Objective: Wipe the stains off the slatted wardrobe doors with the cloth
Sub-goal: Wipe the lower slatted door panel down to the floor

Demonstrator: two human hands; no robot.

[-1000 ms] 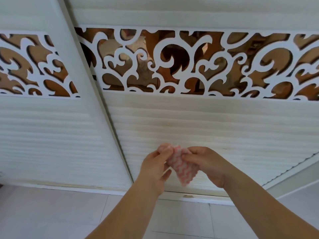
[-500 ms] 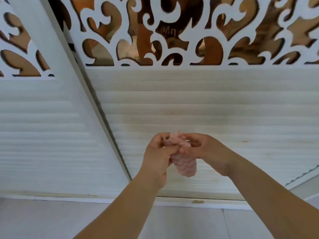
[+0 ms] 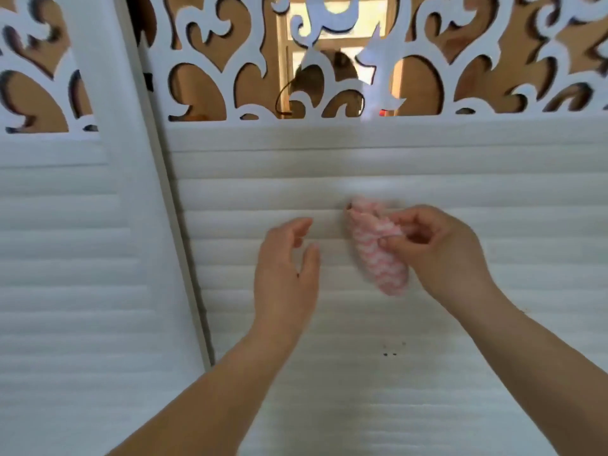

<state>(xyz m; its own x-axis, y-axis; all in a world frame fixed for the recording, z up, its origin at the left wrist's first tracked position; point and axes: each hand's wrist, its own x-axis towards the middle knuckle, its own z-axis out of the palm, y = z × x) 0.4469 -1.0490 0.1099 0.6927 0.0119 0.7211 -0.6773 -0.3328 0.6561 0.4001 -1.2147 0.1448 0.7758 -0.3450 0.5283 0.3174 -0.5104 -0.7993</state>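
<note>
Two white slatted wardrobe doors fill the view, the right door (image 3: 427,179) in front and the left door (image 3: 65,258) behind it. A pink-and-white patterned cloth (image 3: 378,255), bunched up, hangs in front of the right door's slats. My right hand (image 3: 441,248) pinches its upper part. To the left of the cloth, my left hand (image 3: 286,274) hovers apart from it with relaxed fingers, holding nothing. A few small dark specks (image 3: 390,352) mark the slats below the cloth.
A white cut-out scroll panel (image 3: 329,87) over a bronze mirror runs across the top of both doors. The right door's vertical edge (image 3: 184,241) slants down between the two doors.
My left hand has let go of the cloth and moved left. The right hand now holds the cloth alone, farther right. The view has moved closer to the doors and up, and the floor is out of sight.
</note>
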